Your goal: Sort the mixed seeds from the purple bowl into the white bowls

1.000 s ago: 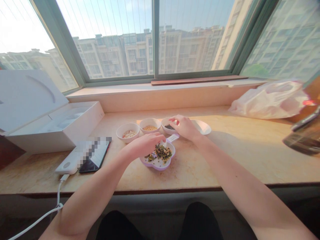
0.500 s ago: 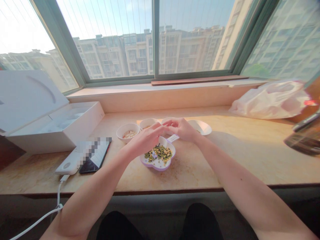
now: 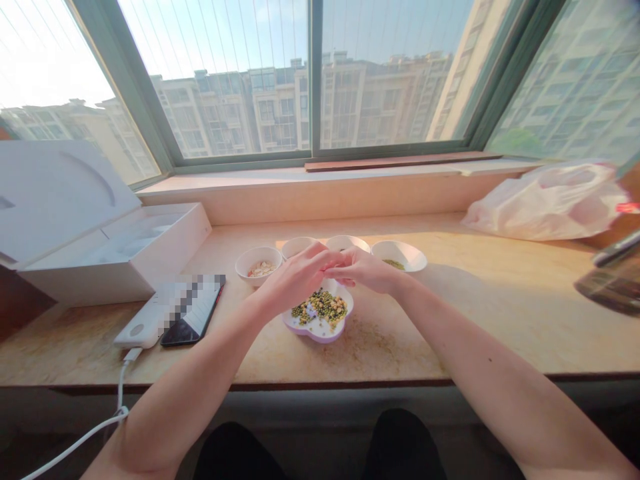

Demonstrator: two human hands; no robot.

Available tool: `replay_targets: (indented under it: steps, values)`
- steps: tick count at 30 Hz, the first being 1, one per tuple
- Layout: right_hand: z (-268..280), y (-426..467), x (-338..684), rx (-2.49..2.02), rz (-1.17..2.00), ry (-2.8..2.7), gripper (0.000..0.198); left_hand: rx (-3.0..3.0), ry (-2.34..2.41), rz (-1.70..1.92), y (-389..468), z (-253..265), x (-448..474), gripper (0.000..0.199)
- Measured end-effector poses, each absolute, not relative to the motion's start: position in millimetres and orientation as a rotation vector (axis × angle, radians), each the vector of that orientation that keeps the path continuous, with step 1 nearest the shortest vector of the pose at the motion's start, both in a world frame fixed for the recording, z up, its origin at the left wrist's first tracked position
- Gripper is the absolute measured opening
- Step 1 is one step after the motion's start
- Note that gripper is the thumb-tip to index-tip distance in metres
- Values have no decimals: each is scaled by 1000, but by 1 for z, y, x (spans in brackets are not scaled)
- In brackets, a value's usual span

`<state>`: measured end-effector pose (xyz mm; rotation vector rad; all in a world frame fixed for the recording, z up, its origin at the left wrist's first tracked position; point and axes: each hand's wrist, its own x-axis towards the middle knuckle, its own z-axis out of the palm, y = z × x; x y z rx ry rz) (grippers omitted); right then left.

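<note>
My left hand (image 3: 303, 270) and my right hand (image 3: 367, 268) meet above the far edge of a white and lilac petal-shaped dish (image 3: 320, 335). Their fingers are drawn together and overlap, so anything small between them is hidden. Mixed green, black and yellowish beans (image 3: 320, 308) lie in the dish. Behind the hands stand small white bowls: the left bowl (image 3: 245, 265) holds pale flat pieces (image 3: 261, 268), and the right bowl (image 3: 415, 255) holds small green beans (image 3: 394, 264). Two middle bowls are partly covered by my hands.
To the left are an open white box (image 3: 170, 240), a white power bank (image 3: 143, 327) with a cable (image 3: 120, 383), and a phone (image 3: 193, 320). At the right lie a plastic bag (image 3: 545, 203) and a dark glossy object (image 3: 613, 283). The counter's front edge (image 3: 340, 385) runs below my forearms.
My hands have drawn closer together, fingers overlapping more, and my right hand now hides the dish's labelled handle. More of the right bowl's green beans show. The view has shifted slightly.
</note>
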<state>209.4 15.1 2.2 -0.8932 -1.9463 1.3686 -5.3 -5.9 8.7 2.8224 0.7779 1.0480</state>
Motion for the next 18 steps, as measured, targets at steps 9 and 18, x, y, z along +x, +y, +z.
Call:
replay_targets:
  steps: [9,18]
  values:
    - [2,15,209,-979,1117,-1915,37,2736,985,1114,-7,9,-3,49]
    - [6,21,220,-1047,646,-1944,26,2677,1253,772,-5,13,-4,36]
